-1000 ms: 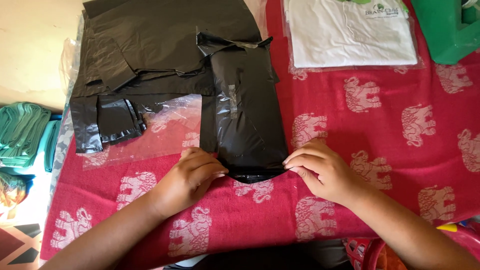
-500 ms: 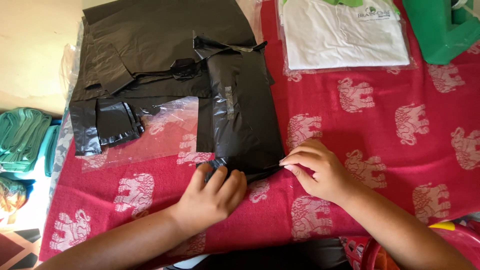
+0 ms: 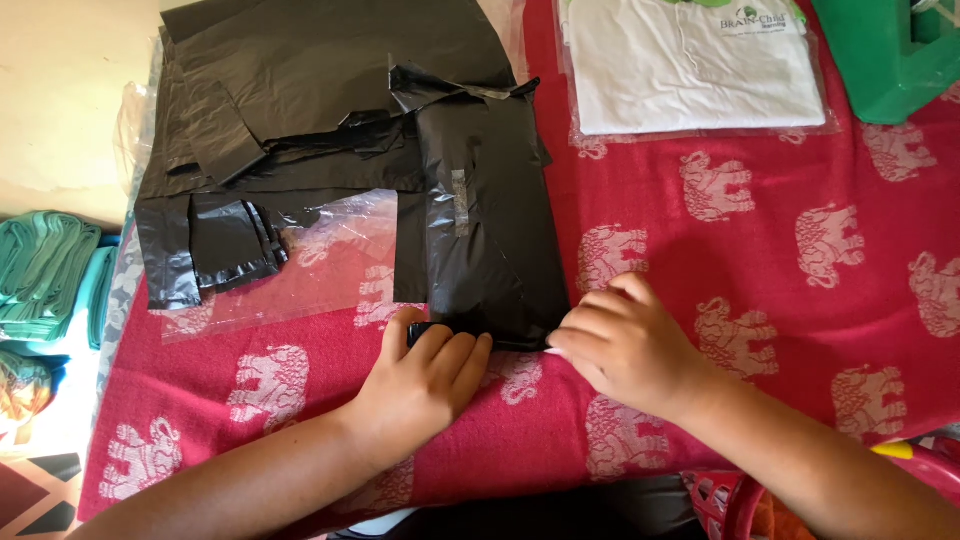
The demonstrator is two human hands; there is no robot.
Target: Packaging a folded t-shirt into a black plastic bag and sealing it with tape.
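Both of my hands sit at the near end of the black plastic parcel (image 3: 490,230), whose long axis runs away from me: left hand (image 3: 425,385) fingers pressed flat on its folded edge, right hand (image 3: 625,345) fingers narrowed, pinching its right corner.

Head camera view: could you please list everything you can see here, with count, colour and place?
Black plastic parcel: one, black, centre, near edge under both hands.
Black plastic bags: a pile, black, upper left.
Clear plastic sleeve: one, transparent, left of the parcel.
Packed shirt: one, white, in clear wrap, top right.
Green object: one, green, top right corner.
Tablecloth: one, red with pale elephants.
Folded cloth: stack, teal, far left.
Left hand: on the parcel's near edge.
Right hand: at its near right corner.
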